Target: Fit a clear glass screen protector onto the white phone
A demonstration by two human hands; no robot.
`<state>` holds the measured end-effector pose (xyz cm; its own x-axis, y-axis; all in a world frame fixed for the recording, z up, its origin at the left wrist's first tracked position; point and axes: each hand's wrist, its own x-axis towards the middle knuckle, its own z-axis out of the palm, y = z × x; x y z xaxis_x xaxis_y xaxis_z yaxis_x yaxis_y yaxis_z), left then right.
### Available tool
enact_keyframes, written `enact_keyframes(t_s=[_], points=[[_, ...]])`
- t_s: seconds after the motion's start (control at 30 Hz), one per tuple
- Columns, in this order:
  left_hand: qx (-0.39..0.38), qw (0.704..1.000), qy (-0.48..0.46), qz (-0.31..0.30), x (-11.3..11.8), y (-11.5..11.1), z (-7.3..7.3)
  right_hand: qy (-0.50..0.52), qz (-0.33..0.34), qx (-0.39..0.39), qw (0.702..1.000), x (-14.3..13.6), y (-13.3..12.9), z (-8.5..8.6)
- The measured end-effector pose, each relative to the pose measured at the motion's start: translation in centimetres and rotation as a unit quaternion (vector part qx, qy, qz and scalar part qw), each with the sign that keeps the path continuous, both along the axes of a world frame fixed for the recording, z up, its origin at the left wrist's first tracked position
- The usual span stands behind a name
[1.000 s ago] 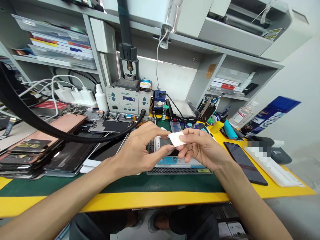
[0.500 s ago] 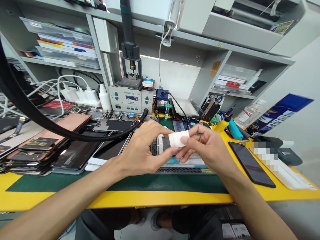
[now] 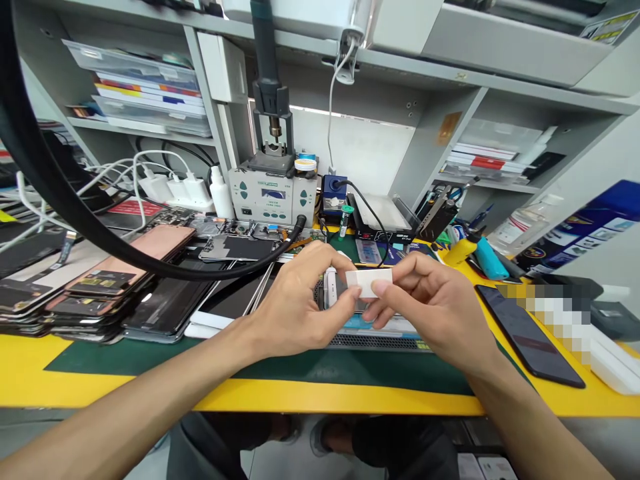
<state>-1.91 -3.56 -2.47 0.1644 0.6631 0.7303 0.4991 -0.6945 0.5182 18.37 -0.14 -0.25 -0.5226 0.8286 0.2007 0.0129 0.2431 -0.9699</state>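
Between both hands is a small white folded piece (image 3: 369, 283), held up over the work mat. My left hand (image 3: 310, 300) pinches its left end between thumb and index finger. The right end sits between the thumb and fingers of my right hand (image 3: 425, 300). Below and behind the hands, partly hidden, a white phone (image 3: 331, 288) lies on a dark perforated base (image 3: 373, 342).
Stacked phone parts (image 3: 120, 273) cover the left side. A black hose (image 3: 150, 263) arches in front of a rework station (image 3: 273, 197). To the right lie a black phone (image 3: 530, 335), a yellow bottle (image 3: 459, 252) and a blue bottle (image 3: 490, 259).
My left thumb and index finger have closed on the white piece's left end, where they were apart before. The whole scene has shifted right in view.
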Motion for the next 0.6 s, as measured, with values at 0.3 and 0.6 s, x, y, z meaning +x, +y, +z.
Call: enact_keyframes(t_s=[0.3,0.6], points=[[-0.033,0.998,-0.042,-0.014,0.15,-0.16,-0.24,-0.013,-0.017,0.062,0.998,-0.15,-0.24,-0.52],[-0.030,0.998,-0.055,-0.010,0.06,-0.08,-0.23,-0.024,-0.023,0.107,0.994,-0.09,-0.11,-0.91]])
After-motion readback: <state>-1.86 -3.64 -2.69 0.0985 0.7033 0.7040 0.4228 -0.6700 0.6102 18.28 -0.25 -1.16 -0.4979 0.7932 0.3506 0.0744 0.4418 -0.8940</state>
